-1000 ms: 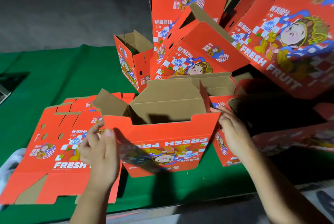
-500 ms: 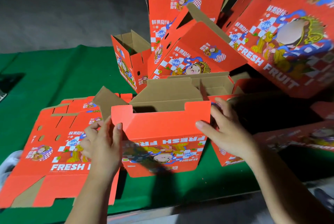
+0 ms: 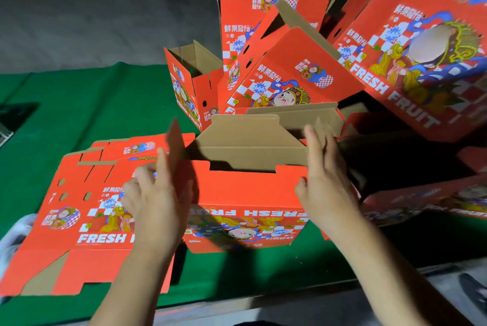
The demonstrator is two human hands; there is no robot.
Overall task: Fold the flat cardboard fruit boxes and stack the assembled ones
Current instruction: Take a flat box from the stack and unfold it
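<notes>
A half-folded red fruit box (image 3: 245,194) stands in front of me on the green table (image 3: 92,104), its print upside down and its brown flaps standing up. My left hand (image 3: 155,199) presses with straight fingers against the box's left end, at its upright side flap (image 3: 175,141). My right hand (image 3: 324,180) lies flat against the right end, fingers pointing up along that side flap. A stack of flat unfolded boxes (image 3: 79,207) lies to the left, partly hidden by my left hand.
Assembled red boxes (image 3: 290,72) are piled at the back centre and right, one open box (image 3: 192,86) tilted at their left. A large one (image 3: 434,57) leans at the far right. More flat cardboard (image 3: 427,199) lies in shadow on the right. The table edge runs below my arms.
Both hands rose from the front panel to the box's two ends. The left side flap has swung upright, and the front panel now stands squarer.
</notes>
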